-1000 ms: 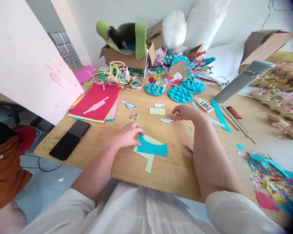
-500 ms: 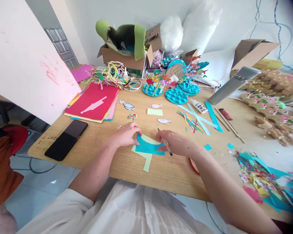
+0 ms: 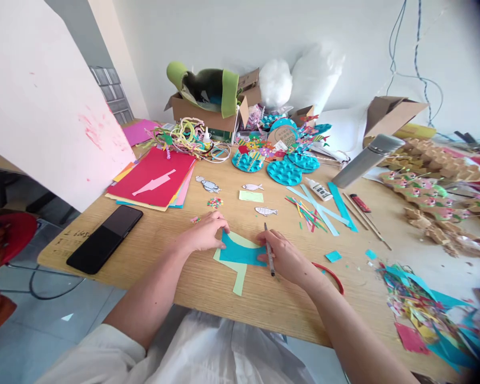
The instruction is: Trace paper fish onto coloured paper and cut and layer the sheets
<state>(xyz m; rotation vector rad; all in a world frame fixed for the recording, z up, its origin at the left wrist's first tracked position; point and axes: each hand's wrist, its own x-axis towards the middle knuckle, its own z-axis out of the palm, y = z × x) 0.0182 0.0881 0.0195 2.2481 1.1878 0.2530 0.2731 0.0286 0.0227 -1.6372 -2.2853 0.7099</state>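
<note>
A blue paper piece (image 3: 242, 253) with a curved top edge lies over a light green paper piece (image 3: 240, 280) near the table's front. At the blue paper's left end, my left hand (image 3: 208, 232) pinches its corner between thumb and fingers. My right hand (image 3: 282, 253) holds a pen (image 3: 269, 253) in closed fingers, and its fingertips touch the right end of the blue paper. Beyond the hands lie fish cutouts (image 3: 266, 211) and a light green strip (image 3: 251, 196).
A phone (image 3: 104, 239) and red sheets (image 3: 156, 184) lie to the left. Paper strips (image 3: 324, 205), a glue bottle (image 3: 319, 190) and a grey flask (image 3: 364, 162) are right of centre. Red-handled scissors (image 3: 336, 277) lie beside my right forearm, with paper scraps (image 3: 424, 304) further right.
The view has shifted, so the table's contents sit lower in the picture. The pen in my right hand now stands more upright. Both hands remain at the blue paper's ends.
</note>
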